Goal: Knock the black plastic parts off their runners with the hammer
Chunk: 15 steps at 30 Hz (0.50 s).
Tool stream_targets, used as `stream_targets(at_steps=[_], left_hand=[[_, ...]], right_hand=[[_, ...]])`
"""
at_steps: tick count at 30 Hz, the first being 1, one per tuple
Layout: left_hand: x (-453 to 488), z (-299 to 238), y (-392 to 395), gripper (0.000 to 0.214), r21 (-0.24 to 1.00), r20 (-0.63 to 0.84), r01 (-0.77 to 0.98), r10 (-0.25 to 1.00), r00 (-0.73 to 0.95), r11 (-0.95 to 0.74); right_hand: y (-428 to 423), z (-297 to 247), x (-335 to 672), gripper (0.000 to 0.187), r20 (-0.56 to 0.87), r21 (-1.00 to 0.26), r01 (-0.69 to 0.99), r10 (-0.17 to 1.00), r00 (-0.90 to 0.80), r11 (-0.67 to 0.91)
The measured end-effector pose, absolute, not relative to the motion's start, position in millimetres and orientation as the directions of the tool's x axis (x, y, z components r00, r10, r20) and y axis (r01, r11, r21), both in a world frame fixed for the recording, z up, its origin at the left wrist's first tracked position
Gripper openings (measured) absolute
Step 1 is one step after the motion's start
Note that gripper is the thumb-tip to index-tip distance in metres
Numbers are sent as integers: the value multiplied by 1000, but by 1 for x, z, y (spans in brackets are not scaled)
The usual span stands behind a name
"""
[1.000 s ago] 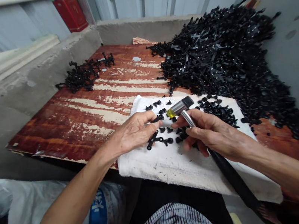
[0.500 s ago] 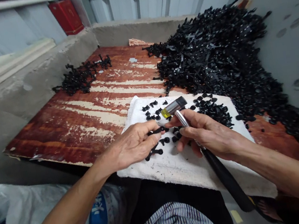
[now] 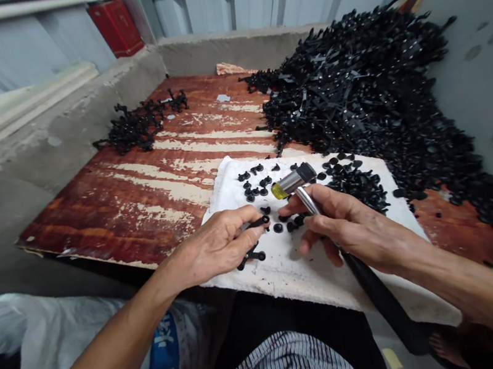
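workshop | corrugated metal wall (image 3: 209,6) | concrete ledge (image 3: 234,46) | worn plywood board (image 3: 104,201)

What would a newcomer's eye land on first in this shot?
The large heap of black moulded parts dominates the upper right, spilling over a peeling red-brown wooden board. At the centre, the right hand grips a small metal-headed hammer above a white padded cloth scattered with black pieces. The left hand's fingers reach one piece.
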<state>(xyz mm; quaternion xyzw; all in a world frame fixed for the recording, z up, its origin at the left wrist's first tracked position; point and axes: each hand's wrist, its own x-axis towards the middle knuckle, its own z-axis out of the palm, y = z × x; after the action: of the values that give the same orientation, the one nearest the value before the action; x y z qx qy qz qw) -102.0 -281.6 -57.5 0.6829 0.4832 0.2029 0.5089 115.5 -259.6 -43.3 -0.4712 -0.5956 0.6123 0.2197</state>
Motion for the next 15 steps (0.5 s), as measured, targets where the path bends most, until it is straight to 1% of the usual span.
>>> stream_targets(at_steps=[2, 6, 9, 12, 15], left_hand=[[-101, -58, -280, 30, 902, -218, 431, 865, 452, 3], [-99, -57, -275, 28, 915, -237, 401, 871, 431, 50], [-98, -55, -273, 26, 913, -273, 394, 878, 394, 107], [-99, -54, -274, 27, 912, -323, 369, 867, 380, 179], [-102, -52, -275, 30, 907, -350, 364, 857, 377, 210]], right_hand=[[-256, -43, 110, 26, -274, -946, 288, 835, -478, -147], [-246, -42, 99, 27, -266, -944, 313, 806, -529, -106], [-243, -43, 98, 27, -295, -935, 331, 791, -536, -125], [-246, -42, 103, 26, -333, -923, 348, 799, -501, -167], [-249, -41, 106, 26, -364, -908, 367, 810, -460, -199]])
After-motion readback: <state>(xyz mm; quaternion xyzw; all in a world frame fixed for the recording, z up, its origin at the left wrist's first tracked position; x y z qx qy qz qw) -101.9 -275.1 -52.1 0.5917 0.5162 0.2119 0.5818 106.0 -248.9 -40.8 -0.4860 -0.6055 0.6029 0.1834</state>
